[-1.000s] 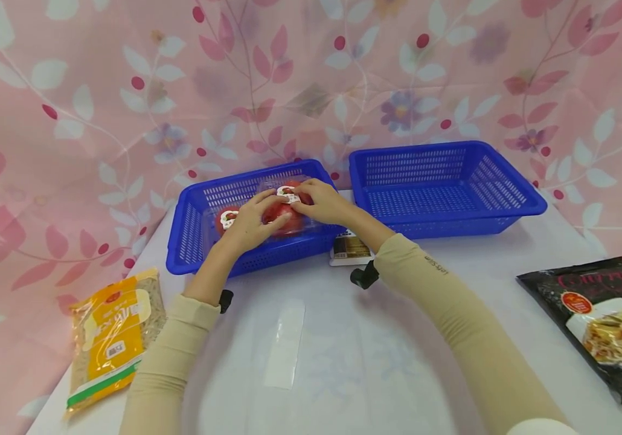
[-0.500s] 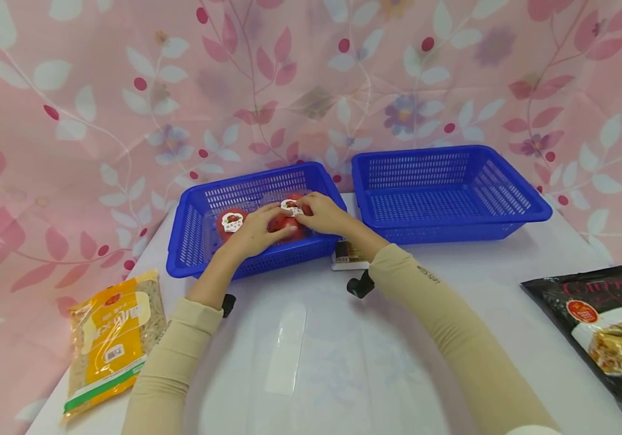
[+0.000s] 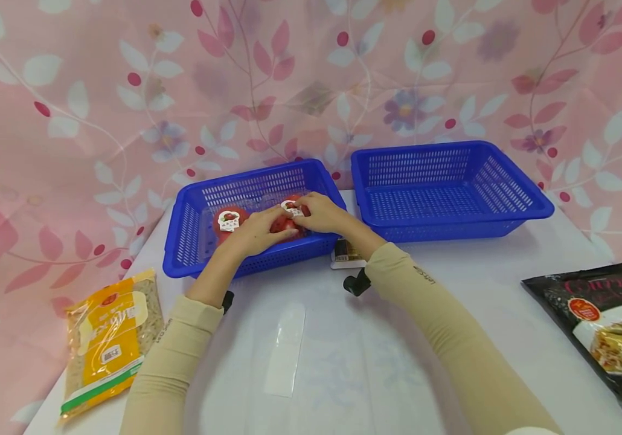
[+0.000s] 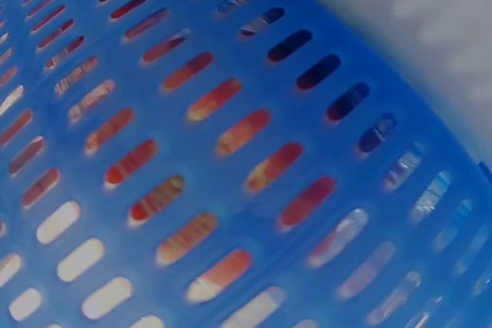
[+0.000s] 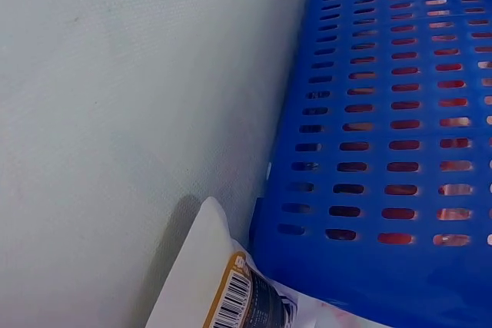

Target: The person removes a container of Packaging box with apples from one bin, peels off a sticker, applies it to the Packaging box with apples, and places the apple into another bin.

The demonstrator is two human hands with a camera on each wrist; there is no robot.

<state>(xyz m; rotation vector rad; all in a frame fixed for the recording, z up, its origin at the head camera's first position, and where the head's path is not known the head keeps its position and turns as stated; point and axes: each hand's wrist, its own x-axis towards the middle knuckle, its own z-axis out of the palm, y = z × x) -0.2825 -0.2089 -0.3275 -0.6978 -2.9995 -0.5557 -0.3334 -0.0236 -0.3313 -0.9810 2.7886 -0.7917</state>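
Observation:
Both hands are at a clear plastic pack of red round fruit in the right part of the left blue basket. My left hand holds the pack from its left and near side, thumb toward the right. From the right, my right hand grips it with bent fingers near its white label. A second pack of red fruit, with a similar label, lies to the left in the same basket. Through the slots of the basket wall in the left wrist view, red fruit shows. Neither wrist view shows a hand.
Another blue basket stands at the right. A white package with a dark label lies by the left basket's near right corner. A yellow bag is at the left, a black curry bag at the right. A clear strip lies in front.
Over the last second the held pack has come down lower and flatter in the left basket, both hands going with it. In the last half second the hands have hardly moved.

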